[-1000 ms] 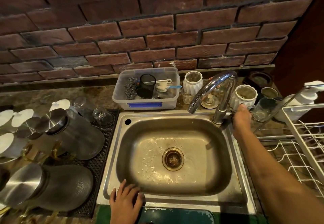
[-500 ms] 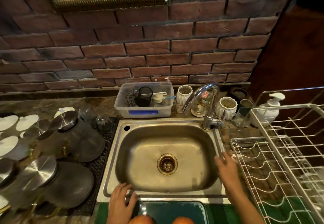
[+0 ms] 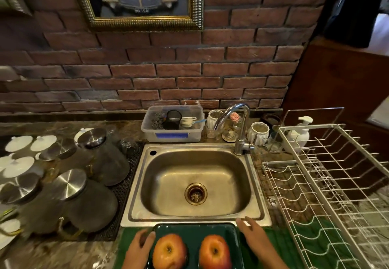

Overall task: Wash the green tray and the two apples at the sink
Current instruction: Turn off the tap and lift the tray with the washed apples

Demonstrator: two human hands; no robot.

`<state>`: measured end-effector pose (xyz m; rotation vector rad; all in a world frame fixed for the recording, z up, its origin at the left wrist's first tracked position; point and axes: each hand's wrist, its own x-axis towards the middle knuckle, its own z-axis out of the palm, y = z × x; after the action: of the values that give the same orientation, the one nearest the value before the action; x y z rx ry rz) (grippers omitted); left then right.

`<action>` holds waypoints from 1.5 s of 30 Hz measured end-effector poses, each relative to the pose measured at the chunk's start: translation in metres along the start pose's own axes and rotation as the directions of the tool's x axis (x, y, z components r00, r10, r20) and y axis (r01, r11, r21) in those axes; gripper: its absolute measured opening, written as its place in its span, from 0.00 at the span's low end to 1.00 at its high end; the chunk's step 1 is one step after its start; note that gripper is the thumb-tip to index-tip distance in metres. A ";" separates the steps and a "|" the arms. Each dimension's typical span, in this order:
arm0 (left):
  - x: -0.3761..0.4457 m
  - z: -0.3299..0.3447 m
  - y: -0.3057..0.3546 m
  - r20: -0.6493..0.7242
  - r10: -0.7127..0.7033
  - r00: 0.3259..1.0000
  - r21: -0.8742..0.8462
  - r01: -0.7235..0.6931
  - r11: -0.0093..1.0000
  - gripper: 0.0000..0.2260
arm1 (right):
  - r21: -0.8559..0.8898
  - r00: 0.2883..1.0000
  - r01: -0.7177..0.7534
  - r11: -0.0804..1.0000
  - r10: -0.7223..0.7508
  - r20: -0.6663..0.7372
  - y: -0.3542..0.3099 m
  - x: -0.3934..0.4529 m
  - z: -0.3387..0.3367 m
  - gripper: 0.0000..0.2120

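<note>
The dark green tray [image 3: 195, 229] lies on the counter just in front of the sink [image 3: 195, 181], cut off by the frame's bottom edge. Two red-orange apples sit in it side by side, the left apple [image 3: 169, 252] and the right apple [image 3: 214, 252]. My left hand [image 3: 137, 247] holds the tray's left rim, with the thumb at its corner. My right hand [image 3: 253, 238] hovers by the tray's right rim with fingers spread and relaxed. The sink basin is wet, and no water runs from the faucet [image 3: 237, 125].
A white wire dish rack [image 3: 328, 186] fills the counter on the right. Glass jars with steel lids [image 3: 69, 186] stand on a black mat on the left. Behind the sink are a clear plastic tub of scrubbers [image 3: 172, 127], white cups and a soap pump [image 3: 300, 132].
My right hand came back from the faucet handle to the tray's right side. The view pulled back and tilted, bringing the tray and both apples into sight.
</note>
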<state>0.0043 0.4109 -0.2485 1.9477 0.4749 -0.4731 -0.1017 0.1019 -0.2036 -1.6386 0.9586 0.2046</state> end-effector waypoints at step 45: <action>-0.043 -0.010 -0.014 0.220 -0.158 0.963 -0.104 0.184 0.978 0.42 | 0.066 0.996 -0.089 0.994 0.088 0.005 0.045 -0.030 0.038 0.38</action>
<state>-0.0383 0.4207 -0.2323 1.7226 0.5246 -0.7366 -0.1380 0.1496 -0.2306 -1.5368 1.0275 0.2321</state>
